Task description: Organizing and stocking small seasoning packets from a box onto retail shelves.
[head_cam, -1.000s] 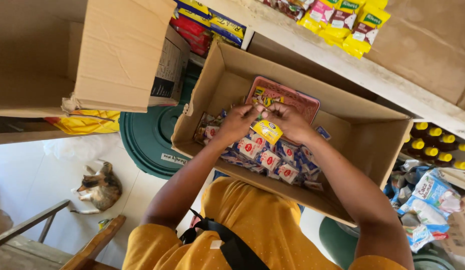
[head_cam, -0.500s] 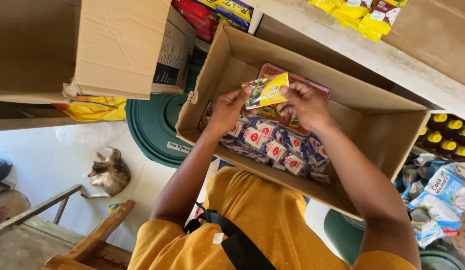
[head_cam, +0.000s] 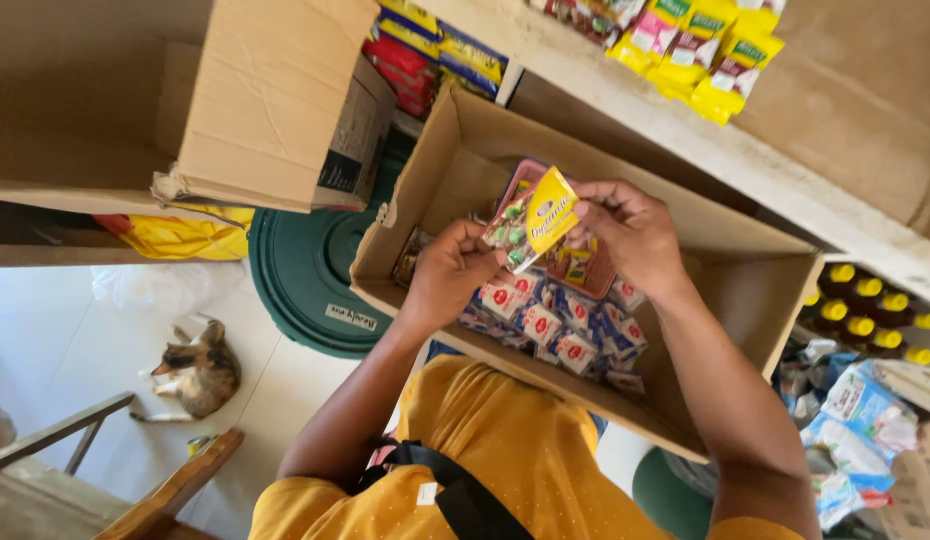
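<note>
Cat [head_cam: 197,372] lying on the pale floor at far left. Round green lid [head_cam: 305,270] beside an open cardboard box [head_cam: 440,170]. Left hand [head_cam: 453,275] and right hand [head_cam: 630,232] raised over the box; fingers of both clamped on a yellow sweet packet [head_cam: 533,217], the left at its lower edge, the right at its upper right corner. The packet is above rows of small red-and-white sachets [head_cam: 545,325] in the box. Yellow-capped bottles [head_cam: 870,310] at right.
</note>
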